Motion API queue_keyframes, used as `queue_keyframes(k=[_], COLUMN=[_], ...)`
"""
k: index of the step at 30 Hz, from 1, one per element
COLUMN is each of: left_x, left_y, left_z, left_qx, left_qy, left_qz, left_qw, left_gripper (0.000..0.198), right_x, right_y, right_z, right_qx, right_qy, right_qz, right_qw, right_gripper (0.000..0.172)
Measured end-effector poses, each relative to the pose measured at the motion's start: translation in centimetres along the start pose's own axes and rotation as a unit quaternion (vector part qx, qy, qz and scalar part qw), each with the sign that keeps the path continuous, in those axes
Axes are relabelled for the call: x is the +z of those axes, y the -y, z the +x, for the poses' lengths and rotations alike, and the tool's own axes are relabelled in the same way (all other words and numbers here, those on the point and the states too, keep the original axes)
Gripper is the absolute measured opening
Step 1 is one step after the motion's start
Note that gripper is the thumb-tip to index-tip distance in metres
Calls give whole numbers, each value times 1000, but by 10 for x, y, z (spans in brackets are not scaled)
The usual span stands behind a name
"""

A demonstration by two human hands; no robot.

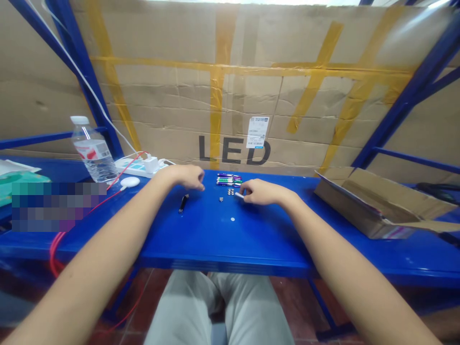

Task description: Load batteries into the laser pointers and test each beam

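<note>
My right hand [259, 191] pinches a small white stick-like piece [239, 195] just above the blue table [208, 239]. To the left, my left hand [191, 177] is loosely curled, with a gap between thumb and forefinger and nothing visible in it. Between the hands lies a row of shiny purple, green and blue pen-like tubes [229, 180]. Just in front of them are several small round metal pieces [230, 191]. A single metal piece [221, 199] sits apart, and a small pale disc [233, 219] lies nearer me. Below my left hand rests a short black strap-like item [183, 203] with metal ends.
An open cardboard box [362, 211] stands on the right. At the left are a water bottle [93, 153], a white power strip [132, 166], a white round device [130, 182] and red cables [55, 249]. A large cardboard sheet [172, 105] marked LED closes off the back.
</note>
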State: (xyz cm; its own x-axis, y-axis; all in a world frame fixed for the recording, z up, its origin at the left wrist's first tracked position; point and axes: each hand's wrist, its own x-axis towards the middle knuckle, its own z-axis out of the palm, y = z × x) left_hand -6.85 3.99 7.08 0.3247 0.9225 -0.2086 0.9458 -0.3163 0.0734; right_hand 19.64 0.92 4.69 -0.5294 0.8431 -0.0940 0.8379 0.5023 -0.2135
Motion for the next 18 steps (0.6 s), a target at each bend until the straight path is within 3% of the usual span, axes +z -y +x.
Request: queue_keyframes(k=[3,8,14,18], left_x=[-2,5,11,20], left_y=[11,0,-17,-36], left_z=[-8,-10,-5,1], left_qx=[-129,-153,-122,-83], left_qy=[140,206,193,135], left_qz=[-51,-57,-57,-58], left_qw=[980,965,972,986], left_gripper=[43,29,14,17], right_x=[0,0,-1,-3], right_y=[1,0,-5,-11], right_z=[-1,0,0,0], right_qx=[5,9,9,20], right_qy=[6,14,10,1], right_qz=[-10,0,14,19], right_qw=[1000,1000,1000,1000], right_gripper=[20,21,25,26])
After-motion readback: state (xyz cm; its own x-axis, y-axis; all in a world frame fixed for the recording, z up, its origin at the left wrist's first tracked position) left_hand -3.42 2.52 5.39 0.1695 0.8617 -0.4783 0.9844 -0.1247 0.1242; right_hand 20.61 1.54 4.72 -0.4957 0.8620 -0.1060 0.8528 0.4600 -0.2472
